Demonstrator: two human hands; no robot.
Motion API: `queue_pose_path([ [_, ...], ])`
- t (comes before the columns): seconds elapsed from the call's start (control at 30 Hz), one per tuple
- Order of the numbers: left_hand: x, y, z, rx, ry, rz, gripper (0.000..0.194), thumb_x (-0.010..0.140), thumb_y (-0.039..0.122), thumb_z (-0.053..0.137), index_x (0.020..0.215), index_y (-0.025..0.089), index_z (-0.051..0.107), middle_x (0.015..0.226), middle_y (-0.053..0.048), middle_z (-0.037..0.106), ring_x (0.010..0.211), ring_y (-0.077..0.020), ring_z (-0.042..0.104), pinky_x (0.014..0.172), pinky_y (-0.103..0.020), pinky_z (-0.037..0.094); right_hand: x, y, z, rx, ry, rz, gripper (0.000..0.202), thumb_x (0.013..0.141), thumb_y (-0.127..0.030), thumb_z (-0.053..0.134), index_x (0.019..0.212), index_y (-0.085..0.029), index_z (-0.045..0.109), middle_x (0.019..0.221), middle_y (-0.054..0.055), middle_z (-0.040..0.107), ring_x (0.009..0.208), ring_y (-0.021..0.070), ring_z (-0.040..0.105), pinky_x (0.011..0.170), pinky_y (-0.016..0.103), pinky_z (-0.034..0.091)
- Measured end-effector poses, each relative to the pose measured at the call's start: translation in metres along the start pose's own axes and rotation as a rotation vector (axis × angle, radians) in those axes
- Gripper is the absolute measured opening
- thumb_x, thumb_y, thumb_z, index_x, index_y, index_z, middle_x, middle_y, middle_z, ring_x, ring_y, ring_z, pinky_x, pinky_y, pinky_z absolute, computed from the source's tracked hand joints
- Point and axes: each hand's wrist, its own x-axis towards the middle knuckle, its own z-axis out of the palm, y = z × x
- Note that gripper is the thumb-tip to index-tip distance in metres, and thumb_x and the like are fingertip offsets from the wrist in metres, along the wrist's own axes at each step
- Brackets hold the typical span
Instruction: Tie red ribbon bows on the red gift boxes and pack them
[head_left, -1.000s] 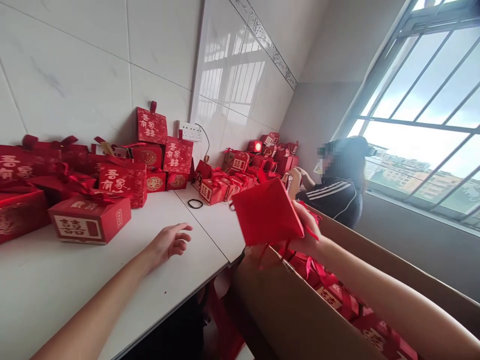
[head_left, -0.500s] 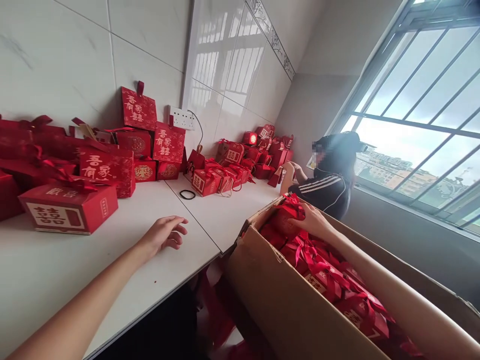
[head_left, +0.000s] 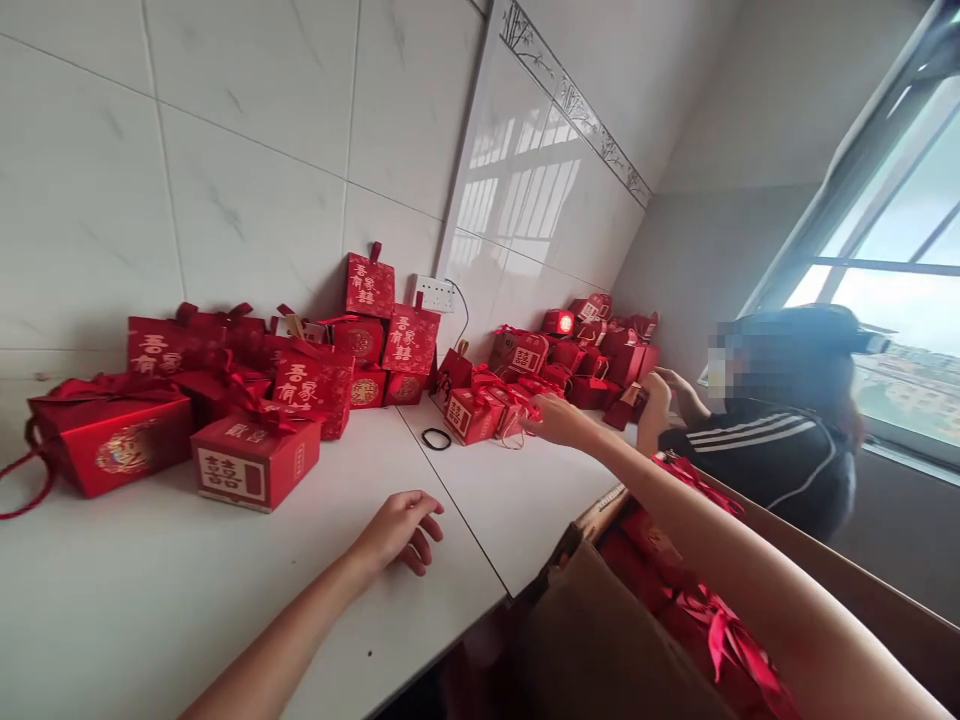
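My left hand (head_left: pixel 405 530) hovers low over the white table (head_left: pixel 255 600), its fingers loosely curled and apart, holding nothing. Stretched across a cardboard carton (head_left: pixel 600 620), my right arm ends at a row of small red gift boxes (head_left: pixel 472 415). My right hand (head_left: pixel 562 420) is beside the right end of that row, fingers extended and partly hard to make out against the red; whether they touch a box I cannot tell. A red gift box with a ribbon (head_left: pixel 255 465) sits left of my left hand. Red gift boxes with bows (head_left: pixel 712 620) fill the carton.
Several red gift boxes (head_left: pixel 120 440) are piled along the tiled wall on the left, more (head_left: pixel 600 350) in the far corner. A black ring-shaped band (head_left: pixel 436 439) lies on the table near a power strip (head_left: pixel 433 293). A person in a striped dark top (head_left: pixel 757 450) sits at right.
My right hand has left the boxes in the carton and reached out to the row on the table. The view has turned left; my left hand stays over the table.
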Motion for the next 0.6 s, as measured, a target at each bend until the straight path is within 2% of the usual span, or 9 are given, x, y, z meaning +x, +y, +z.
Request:
queue_pose_path([
  [0.13, -0.004, 0.001, 0.0, 0.01, -0.009, -0.003, 0.027, 0.072, 0.042, 0.055, 0.081, 0.017, 0.052, 0.061, 0.001, 0.057, 0.038, -0.0105, 0.051, 0.035, -0.024, 0.043, 0.051, -0.048, 0.03, 0.04, -0.056, 0.101, 0.073, 0.078, -0.062, 0.048, 0.13, -0.011, 0.039, 0.127, 0.024, 0.048, 0.113, 0.0359, 0.049, 0.082, 0.042, 0.044],
  [0.2, -0.006, 0.003, 0.001, 0.012, -0.012, -0.01, 0.025, 0.073, 0.041, 0.054, 0.081, 0.017, 0.051, 0.062, 0.001, 0.057, 0.038, -0.011, 0.051, 0.036, -0.024, 0.044, 0.064, -0.063, 0.041, 0.038, -0.057, 0.158, 0.077, 0.078, -0.064, 0.046, 0.131, -0.01, 0.037, 0.13, 0.025, 0.045, 0.121, 0.039, 0.041, 0.085, 0.046, 0.042],
  [0.27, -0.007, 0.005, 0.001, 0.013, -0.012, -0.016, 0.023, 0.074, 0.039, 0.053, 0.08, 0.017, 0.051, 0.063, 0.0, 0.057, 0.039, -0.0111, 0.052, 0.036, -0.025, 0.044, 0.07, -0.073, 0.046, 0.031, -0.056, 0.179, 0.075, 0.078, -0.062, 0.048, 0.132, -0.011, 0.037, 0.13, 0.023, 0.046, 0.126, 0.0382, 0.035, 0.091, 0.047, 0.038],
  [0.37, -0.008, 0.006, 0.0, 0.023, -0.02, -0.012, 0.02, 0.076, 0.036, 0.051, 0.081, 0.016, 0.051, 0.064, 0.0, 0.057, 0.039, -0.0107, 0.052, 0.037, -0.025, 0.045, 0.069, -0.081, 0.047, 0.038, -0.068, 0.169, 0.077, 0.075, -0.059, 0.053, 0.132, -0.01, 0.036, 0.131, 0.023, 0.044, 0.127, 0.0362, 0.034, 0.096, 0.045, 0.034],
  [0.47, -0.007, 0.005, -0.001, 0.041, -0.017, 0.009, 0.023, 0.077, 0.038, 0.05, 0.084, 0.016, 0.05, 0.069, -0.002, 0.059, 0.04, -0.0107, 0.052, 0.039, -0.026, 0.045, 0.06, -0.086, 0.042, 0.079, -0.094, 0.185, 0.088, 0.07, -0.062, 0.057, 0.134, -0.008, 0.033, 0.135, 0.026, 0.037, 0.126, 0.039, 0.036, 0.093, 0.045, 0.037],
  [0.53, -0.006, 0.002, 0.001, 0.073, 0.038, 0.037, 0.029, 0.077, 0.04, 0.05, 0.094, 0.017, 0.048, 0.084, -0.007, 0.061, 0.044, -0.0122, 0.055, 0.04, -0.028, 0.046, 0.049, -0.089, 0.036, 0.122, -0.114, 0.205, 0.094, 0.067, -0.066, 0.057, 0.136, -0.009, 0.029, 0.137, 0.028, 0.033, 0.121, 0.042, 0.041, 0.087, 0.045, 0.041],
  [0.6, -0.008, -0.002, 0.008, 0.126, 0.143, 0.111, 0.042, 0.075, 0.043, 0.053, 0.108, 0.019, 0.042, 0.109, -0.014, 0.056, 0.06, -0.0174, 0.062, 0.047, -0.032, 0.05, 0.031, -0.092, 0.029, 0.165, -0.11, 0.22, 0.094, 0.069, -0.068, 0.051, 0.138, -0.01, 0.024, 0.136, 0.029, 0.032, 0.115, 0.0428, 0.048, 0.082, 0.046, 0.044],
])
